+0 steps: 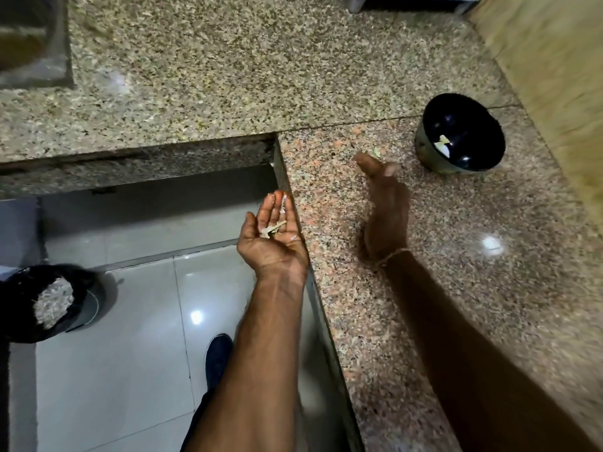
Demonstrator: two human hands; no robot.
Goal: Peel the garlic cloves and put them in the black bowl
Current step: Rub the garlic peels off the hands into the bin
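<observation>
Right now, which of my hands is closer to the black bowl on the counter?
Right. Your right hand is over the counter, fingers reaching toward the black bowl, just short of it. Your left hand is palm up past the counter's edge, holding garlic skins, farther from the bowl.

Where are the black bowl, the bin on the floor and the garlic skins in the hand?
black bowl (424,138): head view, on its outer left wall.
bin (88,295): head view, on its dark right rim.
garlic skins (274,228): head view, on the scraps in the left palm.

Both forearms are bare, without sleeves; a thin pale thread band (391,256) circles the right wrist, and a dark rounded shoe (218,357) covers one foot
</observation>
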